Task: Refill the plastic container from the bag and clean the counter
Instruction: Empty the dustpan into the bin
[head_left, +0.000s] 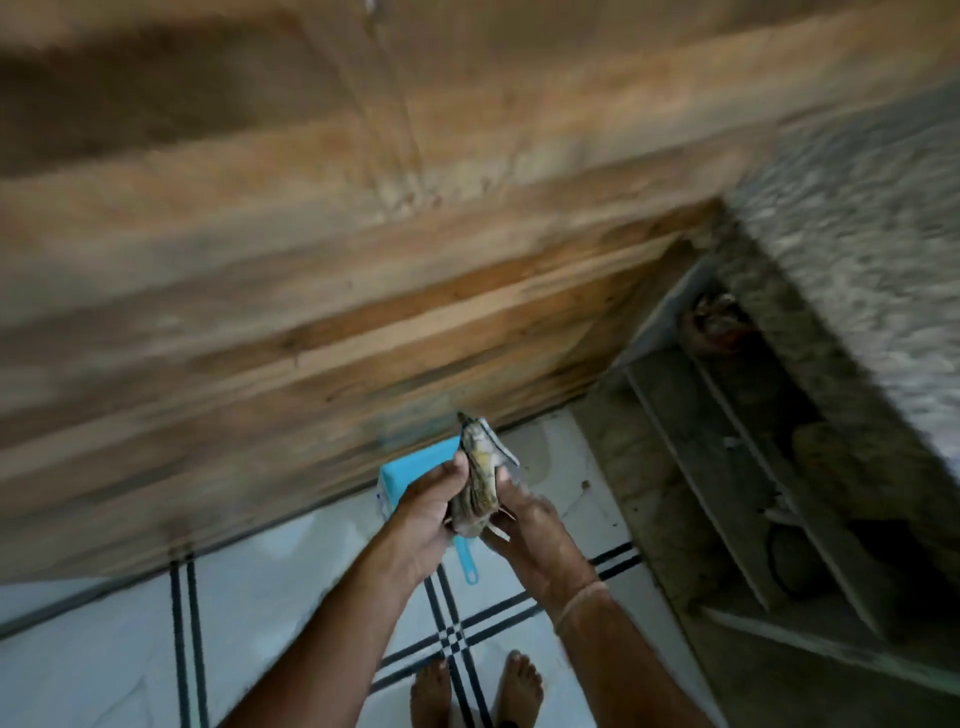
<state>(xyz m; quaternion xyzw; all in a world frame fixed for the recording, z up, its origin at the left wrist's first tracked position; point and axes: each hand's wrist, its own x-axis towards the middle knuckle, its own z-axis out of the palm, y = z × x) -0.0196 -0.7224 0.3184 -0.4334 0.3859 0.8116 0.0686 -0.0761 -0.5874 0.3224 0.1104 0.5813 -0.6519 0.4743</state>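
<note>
Both my hands are closed around a crumpled, empty-looking plastic bag (480, 475) with yellowish print, squeezed into a wad at waist height. My left hand (428, 501) grips its left side and my right hand (527, 527) holds its lower right. Directly behind and under the hands is a light-blue plastic item (415, 462) with a thin handle (466, 564) pointing down toward me. Whether it rests on the floor or is held, I cannot tell. No plastic container is in view. The whole picture is motion-blurred.
A large wooden door or cabinet front (311, 260) fills the upper left. The speckled stone counter (878, 249) runs along the right, with dim shelves (737, 467) of dark items below it. My bare feet (478, 686) stand on white floor tiles (291, 597) with black lines.
</note>
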